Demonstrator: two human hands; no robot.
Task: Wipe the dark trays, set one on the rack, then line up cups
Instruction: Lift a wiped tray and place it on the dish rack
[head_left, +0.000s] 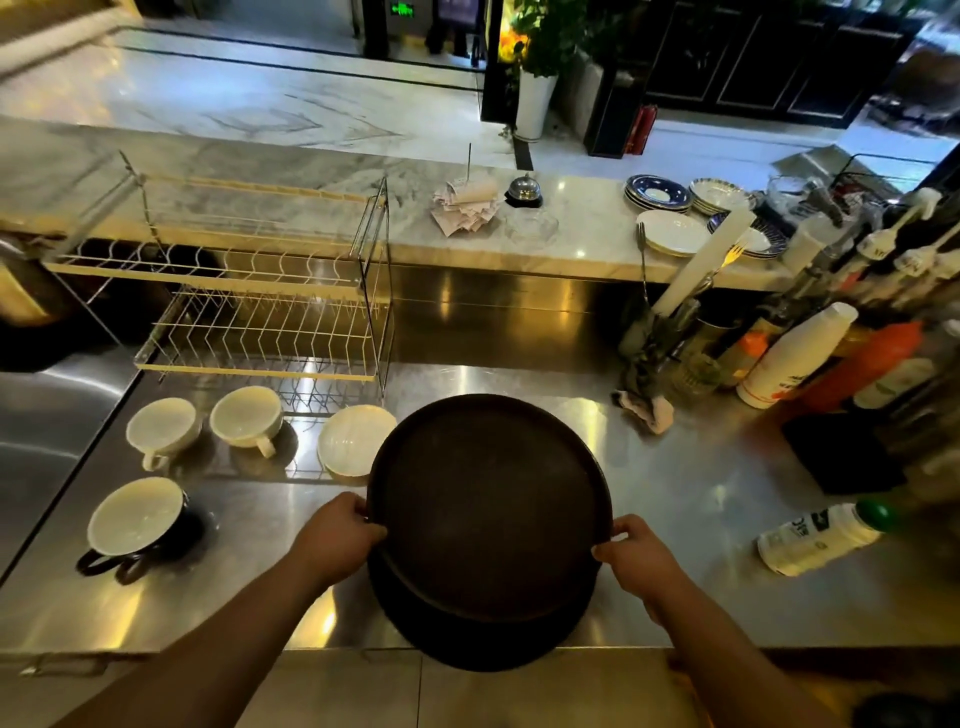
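A round dark tray (488, 499) is tilted up off the steel counter, gripped at its near rim by my left hand (337, 538) and my right hand (636, 558). Under it lies a second dark tray (478, 642), jutting over the counter's front edge. The wire dish rack (260, 306) stands at the back left with nothing on its tiers. Left of the trays sit two white cups (162, 430) (248, 415), a dark cup with a white inside (136, 517) and a white bowl (353, 439). A crumpled cloth (647, 408) lies to the right.
Bottles and a sleeve of paper cups (795, 353) crowd the right side, and a white bottle (821, 538) lies on its side. The raised marble ledge holds plates (672, 231), a bell (524, 189) and paper slips. A sink basin (47, 415) drops away at the left.
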